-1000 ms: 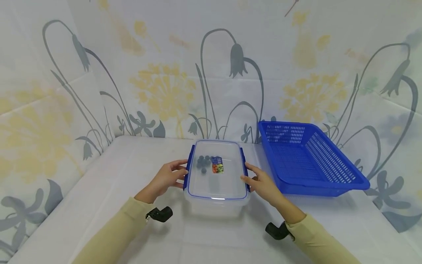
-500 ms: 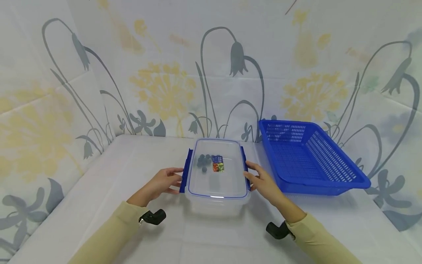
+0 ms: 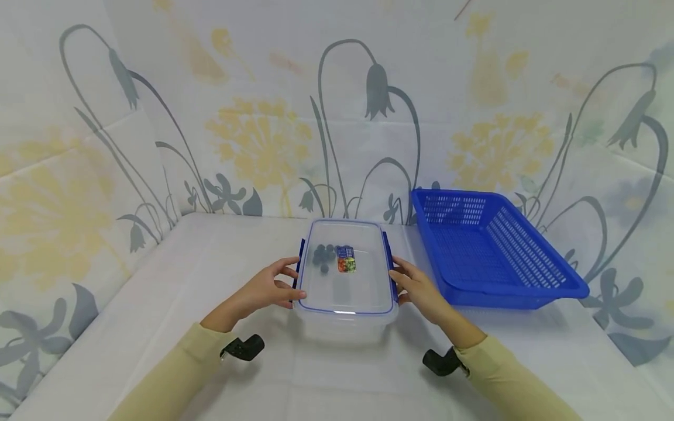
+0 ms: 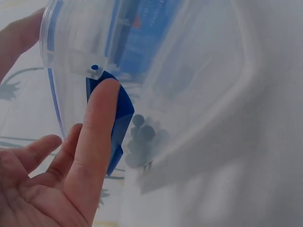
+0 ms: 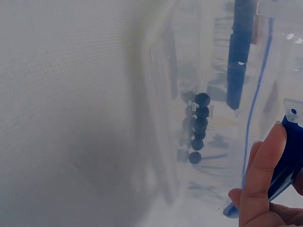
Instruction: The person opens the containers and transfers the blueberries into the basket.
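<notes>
Box point(image 3: 342, 327) is right at 12 o'clock, dark balls point(image 3: 323, 256) inside. Left hand point(image 3: 263, 289) pinches its 9 o'clock edge, fingertip point(image 4: 109, 90) on the 9 o'clock latch point(image 4: 125, 113); right hand point(image 3: 418, 292) grips the 3 o'clock latch point(image 5: 289, 153). Lopsided pressure could skew the lid point(image 3: 363, 295) or skid the box, imo.

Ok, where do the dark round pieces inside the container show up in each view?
Head: dark round pieces just left of and below centre, beside the label.
Left wrist: the pieces sit just below centre.
Right wrist: the pieces form a column right of centre.
Shared landmark: the clear container around them.
</notes>
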Motion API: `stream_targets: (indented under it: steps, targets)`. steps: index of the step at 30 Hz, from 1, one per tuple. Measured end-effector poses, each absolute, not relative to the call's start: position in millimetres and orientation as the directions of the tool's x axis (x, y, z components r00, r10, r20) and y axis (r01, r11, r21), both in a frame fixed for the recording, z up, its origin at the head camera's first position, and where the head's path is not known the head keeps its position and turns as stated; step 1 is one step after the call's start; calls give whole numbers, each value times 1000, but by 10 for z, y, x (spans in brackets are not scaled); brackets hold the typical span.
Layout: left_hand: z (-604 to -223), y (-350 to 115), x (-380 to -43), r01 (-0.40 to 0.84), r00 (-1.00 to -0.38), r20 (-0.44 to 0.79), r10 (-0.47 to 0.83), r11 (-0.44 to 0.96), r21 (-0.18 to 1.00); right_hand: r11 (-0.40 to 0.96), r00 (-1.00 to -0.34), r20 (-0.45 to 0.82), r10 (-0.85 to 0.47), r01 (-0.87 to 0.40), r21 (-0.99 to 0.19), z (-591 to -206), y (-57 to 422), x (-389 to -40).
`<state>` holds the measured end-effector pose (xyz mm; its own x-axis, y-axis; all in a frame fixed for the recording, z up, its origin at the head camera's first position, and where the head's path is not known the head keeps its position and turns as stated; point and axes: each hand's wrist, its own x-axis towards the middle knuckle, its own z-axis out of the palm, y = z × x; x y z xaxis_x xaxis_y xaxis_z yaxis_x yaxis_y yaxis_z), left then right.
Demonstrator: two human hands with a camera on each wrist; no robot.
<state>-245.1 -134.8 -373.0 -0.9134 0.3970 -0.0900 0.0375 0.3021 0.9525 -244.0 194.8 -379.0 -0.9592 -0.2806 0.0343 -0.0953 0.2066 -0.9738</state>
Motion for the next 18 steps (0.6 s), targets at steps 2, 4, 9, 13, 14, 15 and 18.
stream_targets:
  steps: [2,4,9,13,14,15,18]
  targets:
    - [-3719,-1341,-2441,45,-905,-84,417,290,956,201,-957,38,-289,-99,-975,-3786,1946,-2442]
    - [-3715,-1340,-2432,49,-898,-83,433,284,958,198,-953,40,-300,-103,-975,-3794,1952,-2443]
    - [-3721,-1345,-2412,32,-891,-94,444,267,963,196,-946,48,-320,-116,-974,-3820,1969,-2445]
    - [-3714,-1341,-2418,37,-893,-86,441,262,964,180,-942,62,-329,-127,-975,-3822,1967,-2446]
    - [-3713,-1339,-2422,37,-893,-86,442,261,965,171,-943,60,-328,-122,-978,-3825,1969,-2446]
    - [-3714,-1336,-2425,35,-893,-88,442,262,964,163,-943,55,-329,-114,-980,-3828,1976,-2444]
    - [-3713,-1340,-2429,33,-892,-89,442,261,965,142,-940,42,-340,-96,-985,-3833,1998,-2449]
